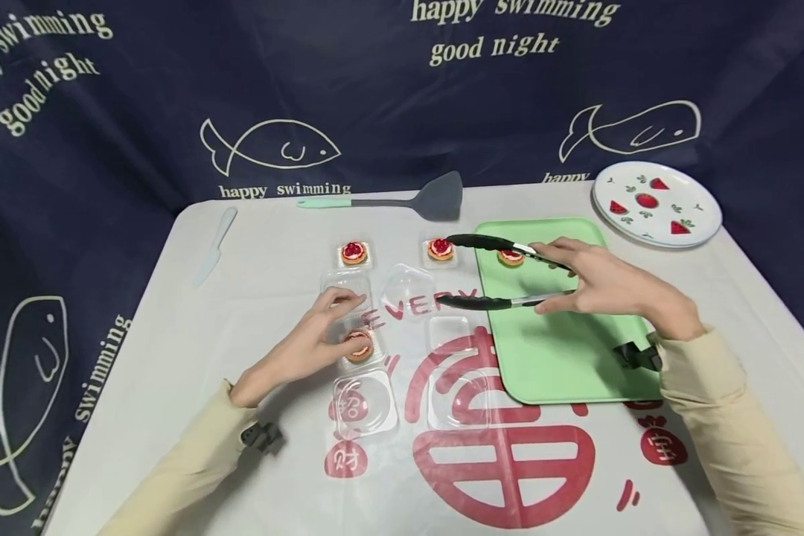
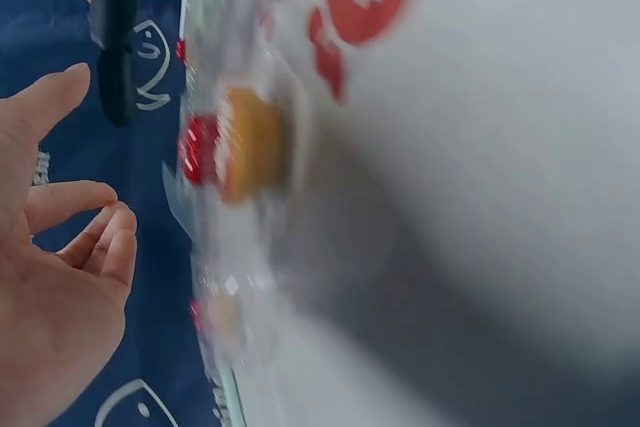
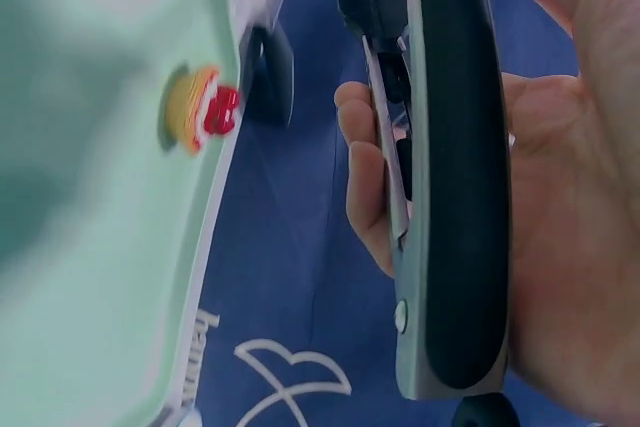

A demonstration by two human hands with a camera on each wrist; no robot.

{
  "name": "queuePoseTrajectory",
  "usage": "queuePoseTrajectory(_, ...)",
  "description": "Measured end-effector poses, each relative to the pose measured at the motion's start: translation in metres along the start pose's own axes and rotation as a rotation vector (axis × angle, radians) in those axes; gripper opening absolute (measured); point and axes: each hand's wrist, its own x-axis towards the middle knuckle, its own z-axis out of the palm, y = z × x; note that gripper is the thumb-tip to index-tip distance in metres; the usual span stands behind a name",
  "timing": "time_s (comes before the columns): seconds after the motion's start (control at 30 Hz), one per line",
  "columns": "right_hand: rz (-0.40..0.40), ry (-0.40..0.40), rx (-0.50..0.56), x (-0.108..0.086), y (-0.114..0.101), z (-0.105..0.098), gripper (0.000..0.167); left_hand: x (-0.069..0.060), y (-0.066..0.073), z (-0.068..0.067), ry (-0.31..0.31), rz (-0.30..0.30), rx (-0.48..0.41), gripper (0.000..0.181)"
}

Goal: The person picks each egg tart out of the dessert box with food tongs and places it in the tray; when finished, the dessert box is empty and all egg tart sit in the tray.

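My left hand (image 1: 315, 335) hovers above a small red-topped tart (image 1: 359, 348) in a clear plastic box, its fingers loosely bent with nothing between them. In the left wrist view this hand (image 2: 60, 257) is apart from the blurred tart (image 2: 250, 142). My right hand (image 1: 606, 279) holds black-and-silver tongs (image 1: 485, 303) over the green tray (image 1: 556, 357), the tongs' two arms spread apart. One tart (image 3: 200, 110) rests on the tray near its far left edge, partly covered by the tongs in the head view. Two more tarts (image 1: 353, 252) (image 1: 440, 249) sit on clear box bases farther back.
Clear plastic boxes (image 1: 365, 402) and lids stand left of the tray on the white tablecloth (image 1: 154, 417). A dark spatula (image 1: 438, 197) lies along the back edge, a pale blue knife (image 1: 217, 246) at far left. Patterned plates (image 1: 656, 205) are stacked at back right.
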Motion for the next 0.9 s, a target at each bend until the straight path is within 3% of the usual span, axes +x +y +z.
queuePoseTrajectory(0.23, -0.119, -0.046, -0.011, 0.008, -0.023, 0.007, 0.093, -0.024, -0.015, -0.010, -0.008, -0.072, 0.027, 0.071)
queuePoseTrajectory(0.4, -0.202, -0.082, -0.022, 0.020, -0.040, 0.017, 0.088, -0.033, -0.022, -0.007, -0.033, -0.088, 0.019, 0.075)
queuePoseTrajectory(0.67, -0.334, -0.101, -0.046, 0.041, -0.063, 0.034, 0.082, -0.030, -0.025, -0.003, -0.039, -0.064, 0.041, 0.076)
queuePoseTrajectory(0.9, -0.383, -0.147, -0.091, 0.059, -0.084, 0.038, 0.077, -0.026, -0.026, -0.006, -0.082, -0.071, 0.056, 0.076)
